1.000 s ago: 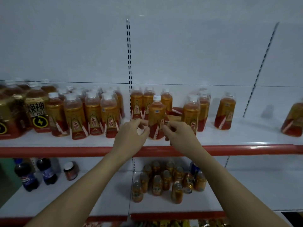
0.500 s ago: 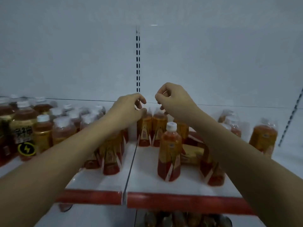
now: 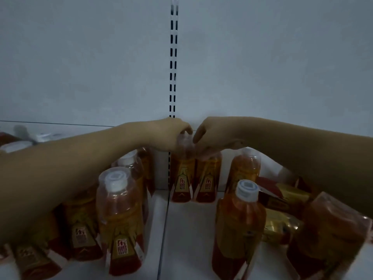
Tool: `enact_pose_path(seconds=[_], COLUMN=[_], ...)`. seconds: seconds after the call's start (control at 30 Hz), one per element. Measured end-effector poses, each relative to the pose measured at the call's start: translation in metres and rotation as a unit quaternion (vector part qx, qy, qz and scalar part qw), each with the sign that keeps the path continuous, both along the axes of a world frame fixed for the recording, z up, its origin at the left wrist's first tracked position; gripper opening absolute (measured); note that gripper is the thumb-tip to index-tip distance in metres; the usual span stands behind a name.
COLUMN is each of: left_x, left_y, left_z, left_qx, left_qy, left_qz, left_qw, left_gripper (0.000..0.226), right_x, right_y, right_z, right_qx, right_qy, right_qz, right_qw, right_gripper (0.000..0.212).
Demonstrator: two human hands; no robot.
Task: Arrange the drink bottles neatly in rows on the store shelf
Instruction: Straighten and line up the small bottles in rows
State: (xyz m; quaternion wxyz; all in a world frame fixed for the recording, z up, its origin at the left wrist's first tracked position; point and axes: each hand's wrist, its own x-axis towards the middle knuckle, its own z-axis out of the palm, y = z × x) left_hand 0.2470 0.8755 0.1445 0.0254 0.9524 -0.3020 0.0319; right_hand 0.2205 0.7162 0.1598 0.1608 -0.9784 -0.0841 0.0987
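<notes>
The picture is dim and a bit blurry, so the words on the labels are hard to read. The left hand (image 3: 171, 134) is curled over the top of a bottle at the back of the shelf (image 3: 187, 229), so that back bottle (image 3: 182, 174) has its cap hidden. The right hand (image 3: 214, 136) reaches to the second back bottle (image 3: 207, 178) just beside it. Its fingers bend down over the top of that bottle, and the cap is hidden too. I cannot tell if it is really gripping.

Both back bottles stand upright, touching each other, close to the white back wall (image 3: 80, 57). A slotted metal strip (image 3: 173, 57) runs up the wall above the hands.

The arms cover many bottles on the left and right. A near left bottle (image 3: 121, 219) and a near right bottle (image 3: 240, 229) stand up with white caps. They hold an orange-red drink. Shiny gold packs (image 3: 282, 225) lie behind the near right bottle, partly hidden. A blurry bottle (image 3: 329, 239) at the right edge leans and is cut off.
</notes>
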Motion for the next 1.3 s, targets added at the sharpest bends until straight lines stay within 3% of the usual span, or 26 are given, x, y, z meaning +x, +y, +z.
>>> enact_pose_path(seconds=[0.17, 0.43, 0.57, 0.67, 0.83, 1.0, 1.27, 1.3], left_x=[0.009, -0.002, -0.003, -0.005, -0.003, 0.005, 0.011, 0.010], left_y=[-0.010, -0.017, -0.011, -0.006, 0.005, 0.022, 0.022, 0.022], left_z=[-0.006, -0.006, -0.008, -0.007, -0.005, -0.003, -0.009, -0.010], left_qx=[-0.023, 0.005, 0.014, 0.011, 0.016, 0.038, 0.060, 0.063], left_qy=[-0.005, 0.028, 0.037, 0.043, 0.042, 0.046, 0.007, 0.009], left_qz=[-0.002, 0.039, 0.054, 0.069, 0.073, 0.081, 0.044, 0.044], left_qw=[1.000, 0.999, 0.998, 0.997, 0.996, 0.995, 0.997, 0.997], left_gripper=[0.067, 0.079, 0.069, 0.059, 0.049, 0.065, 0.080, 0.081], right_x=[0.000, -0.008, -0.016, -0.013, 0.001, -0.003, -0.011, -0.013], right_y=[-0.001, 0.001, 0.009, 0.014, 0.028, 0.038, 0.034, 0.032], right_z=[0.005, -0.010, -0.021, -0.034, -0.055, -0.051, -0.024, -0.019], right_qx=[0.000, 0.074, 0.009, 0.090, 0.231, 0.102, 0.102, 0.099], right_qy=[0.008, 0.031, -0.021, 0.029, 0.082, -0.060, 0.077, 0.084], right_qz=[0.010, 0.053, 0.077, 0.083, 0.043, 0.100, 0.028, 0.017], right_qw=[1.000, 0.995, 0.997, 0.992, 0.969, 0.988, 0.991, 0.991], right_gripper=[0.045, 0.022, 0.032, 0.020, 0.029, 0.025, 0.003, 0.011])
